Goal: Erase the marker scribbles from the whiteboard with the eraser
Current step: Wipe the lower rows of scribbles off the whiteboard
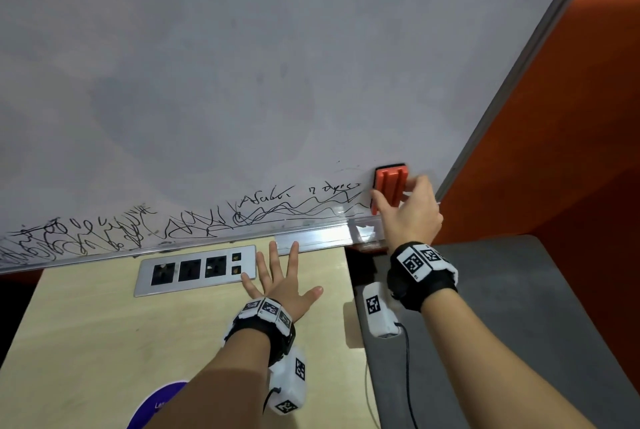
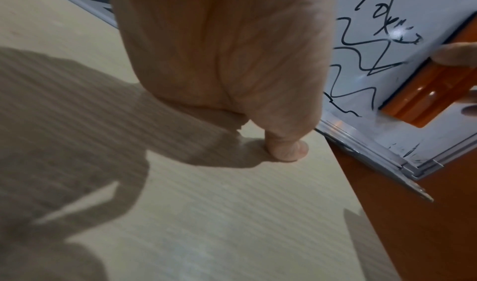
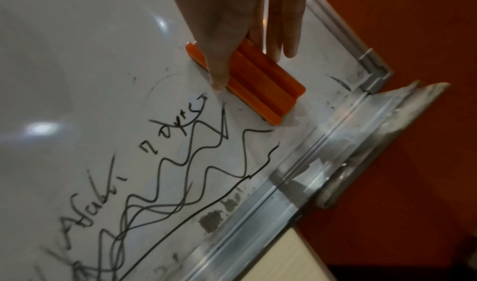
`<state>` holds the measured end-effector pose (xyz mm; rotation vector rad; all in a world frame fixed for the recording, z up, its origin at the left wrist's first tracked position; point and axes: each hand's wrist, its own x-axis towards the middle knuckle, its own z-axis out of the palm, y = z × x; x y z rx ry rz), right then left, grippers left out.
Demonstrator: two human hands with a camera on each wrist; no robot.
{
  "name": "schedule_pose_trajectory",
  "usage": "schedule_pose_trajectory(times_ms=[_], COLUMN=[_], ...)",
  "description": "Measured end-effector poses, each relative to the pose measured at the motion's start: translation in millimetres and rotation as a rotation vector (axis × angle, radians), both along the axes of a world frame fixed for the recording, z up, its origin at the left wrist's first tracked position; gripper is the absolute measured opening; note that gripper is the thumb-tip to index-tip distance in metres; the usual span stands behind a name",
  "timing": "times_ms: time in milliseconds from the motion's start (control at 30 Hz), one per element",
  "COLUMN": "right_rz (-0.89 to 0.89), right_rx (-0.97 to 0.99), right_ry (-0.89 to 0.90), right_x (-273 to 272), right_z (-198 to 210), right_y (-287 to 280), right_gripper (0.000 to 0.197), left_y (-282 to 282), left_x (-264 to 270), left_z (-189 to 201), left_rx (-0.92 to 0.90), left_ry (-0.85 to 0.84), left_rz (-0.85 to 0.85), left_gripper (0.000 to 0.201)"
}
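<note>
The orange eraser [image 1: 390, 186] sits flat against the whiteboard [image 1: 242, 65] at the lower right corner, just above the metal tray rail [image 1: 311, 233] and at the right-hand end of the black marker scribbles [image 1: 263, 212]. The right hand [image 1: 407, 212] holds it, thumb on the left side, fingers on the right.

Nearly all the marks remain, running leftward along the bottom edge, so the wiping looks barely begun.

The likely trouble lies in that bottom edge. The lowest line runs very close to the rail, and an eraser held upright may ride over the rail lip, leaving a thin strip of ink. Light pressure would probably smear the ink, not lift it; the board already looks grey and hazy above. The side grip could also let the eraser tilt, so that only one edge of the pad cleans.

The left hand [image 1: 277, 281] lies spread, fingers straight, on the pale worktop [image 1: 104, 342] beside a socket panel [image 1: 194, 271], holding nothing. A long reach leftward may cross over it.
</note>
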<state>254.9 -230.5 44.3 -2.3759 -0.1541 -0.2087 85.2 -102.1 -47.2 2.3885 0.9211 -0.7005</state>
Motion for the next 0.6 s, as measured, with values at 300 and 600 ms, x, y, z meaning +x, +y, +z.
schedule_pose_trajectory(times_ms=[300,600], right_rz=[0.135,0.102], right_rx=[0.023,0.149], right_ry=[0.010,0.055], right_x=[-15,-34], right_z=[-15,-29], right_y=[23,45], right_gripper=[0.049,0.044], left_y=[1,1], left_x=[0,1], left_z=[1,-1], left_rx=[-0.002,0.011], left_ry=[-0.007,-0.006], left_rz=[-0.002,0.002], left_gripper=[0.097,0.099])
